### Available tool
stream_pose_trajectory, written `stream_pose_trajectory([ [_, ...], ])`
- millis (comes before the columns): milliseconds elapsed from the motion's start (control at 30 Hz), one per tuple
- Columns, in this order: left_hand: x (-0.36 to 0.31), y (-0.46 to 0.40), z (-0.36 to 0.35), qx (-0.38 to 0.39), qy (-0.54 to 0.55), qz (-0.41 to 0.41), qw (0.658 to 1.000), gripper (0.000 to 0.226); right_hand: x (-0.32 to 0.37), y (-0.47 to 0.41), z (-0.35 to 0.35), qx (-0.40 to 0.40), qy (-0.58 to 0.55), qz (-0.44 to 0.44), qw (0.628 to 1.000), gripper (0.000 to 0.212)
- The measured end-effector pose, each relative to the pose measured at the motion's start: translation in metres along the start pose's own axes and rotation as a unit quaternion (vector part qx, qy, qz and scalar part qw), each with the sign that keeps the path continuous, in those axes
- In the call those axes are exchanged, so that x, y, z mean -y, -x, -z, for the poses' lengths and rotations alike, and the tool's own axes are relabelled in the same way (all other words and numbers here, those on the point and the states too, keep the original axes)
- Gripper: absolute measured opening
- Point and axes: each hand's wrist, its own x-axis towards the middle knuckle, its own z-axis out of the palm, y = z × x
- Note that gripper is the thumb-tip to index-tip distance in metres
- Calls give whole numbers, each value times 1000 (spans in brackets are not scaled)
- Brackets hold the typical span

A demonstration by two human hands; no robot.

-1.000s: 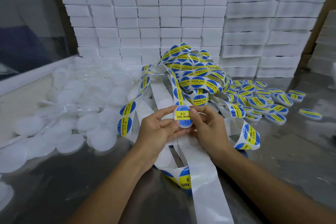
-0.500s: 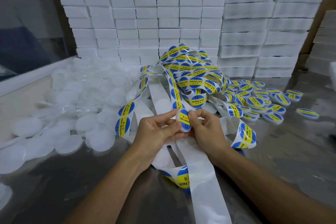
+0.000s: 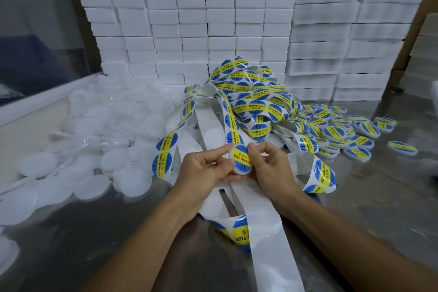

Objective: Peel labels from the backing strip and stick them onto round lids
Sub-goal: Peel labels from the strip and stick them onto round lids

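Nearest the camera: glossy white backing strip (image 3: 272, 244) on the metal table (image 3: 379, 197).
Just beyond the strip's near end: left hand (image 3: 203, 173) and right hand (image 3: 272, 170) pinch a round white lid (image 3: 240, 161), its blue-yellow label (image 3: 243, 157) tilted.
Left of lid: plain translucent lids (image 3: 94, 140).
Right of lid: labelled lids (image 3: 336, 133).
Beyond lid: tangled label strip (image 3: 256, 99), then white foam blocks (image 3: 189, 23).

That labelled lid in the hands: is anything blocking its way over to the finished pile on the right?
Partly. The labelled lid, held by the left hand and right hand, sits left of the finished pile. A loop of label strip curls up between them on the table, so the lid would have to be lifted over it.
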Motion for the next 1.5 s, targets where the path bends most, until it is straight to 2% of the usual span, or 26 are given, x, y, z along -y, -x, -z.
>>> stream_pose_trajectory([
  [67,0,-3,0,-54,-11,-3,998,26,0,1,-1,22,5,22,999,11],
  [100,0,-4,1,-87,-11,-2,996,22,1,2,-2,43,15,37,998,13],
  [200,2,-7,5,-165,-58,-14,984,14,2,5,-7,111,59,46,991,39],
  [300,5,-7,4,-193,-121,-31,973,9,2,5,-7,115,40,29,992,30],
  [433,4,-8,3,-188,-116,-38,975,12,0,5,-5,99,8,31,995,15],
  [600,3,-6,-1,-147,-111,-34,982,16,1,4,-6,82,-26,22,996,18],
  [700,7,-9,1,-207,-221,-52,952,20,1,4,-5,45,-17,1,999,15],
  [767,9,-9,3,-201,-316,-53,926,11,1,4,-5,27,4,2,1000,9],
  [833,13,-6,4,-143,-399,-59,904,21,4,5,-5,19,49,66,996,3],
  [933,14,-3,0,-88,-501,-71,858,36,18,5,-2,16,102,187,977,10],
  [1000,14,-2,0,-89,-500,-74,858,40,31,1,10,4,162,246,956,10],
  [1067,14,-2,2,-85,-482,-81,868,35,42,-7,29,-54,201,266,941,17],
  [1133,16,-2,3,-81,-487,-89,865,36,48,-19,53,-144,148,225,952,23],
  [1233,19,-5,1,-111,-452,-110,878,31,42,-38,86,-227,44,76,970,31],
  [1333,19,-10,3,-176,-378,-102,903,10,30,-48,104,-221,22,-32,974,50],
  [1500,17,-13,7,-220,-347,-117,904,27,20,-57,109,-197,14,-62,978,75],
])
